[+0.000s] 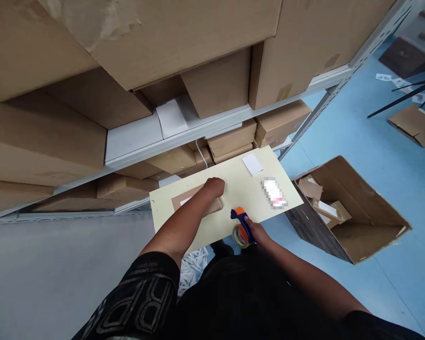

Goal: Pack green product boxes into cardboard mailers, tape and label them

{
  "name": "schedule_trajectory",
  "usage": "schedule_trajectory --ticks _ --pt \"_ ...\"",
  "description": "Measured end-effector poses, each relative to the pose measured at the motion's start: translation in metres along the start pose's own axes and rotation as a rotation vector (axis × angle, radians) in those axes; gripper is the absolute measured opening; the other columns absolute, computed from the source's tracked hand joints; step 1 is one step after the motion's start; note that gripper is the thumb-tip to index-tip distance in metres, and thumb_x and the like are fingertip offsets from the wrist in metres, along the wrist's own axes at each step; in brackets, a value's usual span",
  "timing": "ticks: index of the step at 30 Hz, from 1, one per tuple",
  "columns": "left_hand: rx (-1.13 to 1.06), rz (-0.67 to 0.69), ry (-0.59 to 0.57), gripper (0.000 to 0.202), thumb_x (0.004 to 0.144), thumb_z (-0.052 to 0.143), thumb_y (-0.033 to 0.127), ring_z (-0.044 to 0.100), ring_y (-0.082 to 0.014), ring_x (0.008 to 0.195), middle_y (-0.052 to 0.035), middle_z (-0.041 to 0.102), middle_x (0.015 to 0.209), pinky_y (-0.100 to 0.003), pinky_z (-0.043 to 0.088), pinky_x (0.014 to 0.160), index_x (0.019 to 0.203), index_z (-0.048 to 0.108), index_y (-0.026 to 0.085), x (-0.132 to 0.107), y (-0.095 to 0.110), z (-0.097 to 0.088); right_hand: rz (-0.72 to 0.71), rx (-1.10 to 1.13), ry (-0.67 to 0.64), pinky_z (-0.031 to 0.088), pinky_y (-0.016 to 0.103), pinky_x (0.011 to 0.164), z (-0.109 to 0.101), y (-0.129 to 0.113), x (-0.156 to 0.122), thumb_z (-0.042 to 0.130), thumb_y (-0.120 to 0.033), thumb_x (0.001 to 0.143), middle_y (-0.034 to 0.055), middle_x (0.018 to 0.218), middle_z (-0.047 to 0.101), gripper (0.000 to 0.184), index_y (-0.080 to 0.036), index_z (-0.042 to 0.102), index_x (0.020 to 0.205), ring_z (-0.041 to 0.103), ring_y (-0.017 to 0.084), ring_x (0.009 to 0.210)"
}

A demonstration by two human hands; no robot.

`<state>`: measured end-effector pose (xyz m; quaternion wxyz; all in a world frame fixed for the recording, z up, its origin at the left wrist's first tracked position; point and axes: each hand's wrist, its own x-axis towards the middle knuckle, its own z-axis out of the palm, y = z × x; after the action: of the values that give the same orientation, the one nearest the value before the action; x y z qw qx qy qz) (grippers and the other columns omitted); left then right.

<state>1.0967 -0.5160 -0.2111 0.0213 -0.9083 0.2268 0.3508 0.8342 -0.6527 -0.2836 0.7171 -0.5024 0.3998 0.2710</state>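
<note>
A flat brown cardboard package lies on the pale yellow tabletop, with a white label partly showing beneath my left forearm. Over its right end, my left hand is closed, its fingers curled away from view; what they grip cannot be made out. A shiny clear strip, apparently tape, shows at the package's right edge by that hand. At the table's near edge, my right hand is wrapped around the handle of a blue and orange tape dispenser. Its clear tape roll hangs below, and the orange head points toward the package.
A white paper and a blurred-out white item lie at the table's right. Beside it stands an open carton holding small packages. Shelving stacked with cardboard boxes rises behind the table. White pieces fill a spot below the near edge.
</note>
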Motion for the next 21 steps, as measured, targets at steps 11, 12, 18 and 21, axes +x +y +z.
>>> schedule_trajectory --ticks 11,12,18,21 --pt "0.258 0.017 -0.052 0.037 0.062 0.070 0.003 0.045 -0.0387 0.132 -0.0223 0.071 0.116 -0.062 0.013 0.119 0.097 0.078 0.012 0.011 -0.006 0.026 0.261 0.314 -0.111 0.059 0.036 0.082 0.040 0.034 0.025 0.065 -0.065 0.089 0.0101 0.094 0.079 0.051 -0.016 0.074 0.099 0.074 0.023 0.084" --pt "0.259 0.009 -0.033 0.040 0.063 0.069 0.003 0.041 -0.0398 0.136 -0.0222 0.069 0.122 -0.066 0.007 0.119 0.100 0.078 0.013 0.009 -0.010 0.029 0.259 0.338 -0.112 0.060 0.036 0.082 0.045 0.035 0.025 0.064 -0.065 0.089 0.0093 0.093 0.078 0.051 -0.016 0.073 0.100 0.074 0.022 0.083" --pt "0.128 -0.079 0.173 0.068 0.071 0.065 0.009 0.020 -0.0419 0.152 -0.0190 0.052 0.149 -0.075 0.003 0.117 0.137 0.061 0.019 -0.010 -0.038 0.046 0.246 0.446 -0.092 0.061 0.035 0.083 0.075 0.045 0.022 0.063 -0.057 0.094 0.0075 0.093 0.079 0.042 -0.018 0.073 0.103 0.074 0.021 0.081" --pt "-0.010 -0.059 0.242 0.061 0.082 0.064 0.024 0.024 -0.0391 0.152 -0.0160 0.048 0.155 -0.070 0.013 0.120 0.142 0.055 0.022 -0.023 -0.056 0.047 0.249 0.463 -0.094 0.061 0.035 0.082 0.092 0.052 0.018 0.060 -0.056 0.095 0.0077 0.092 0.079 0.039 -0.019 0.073 0.101 0.075 0.021 0.080"
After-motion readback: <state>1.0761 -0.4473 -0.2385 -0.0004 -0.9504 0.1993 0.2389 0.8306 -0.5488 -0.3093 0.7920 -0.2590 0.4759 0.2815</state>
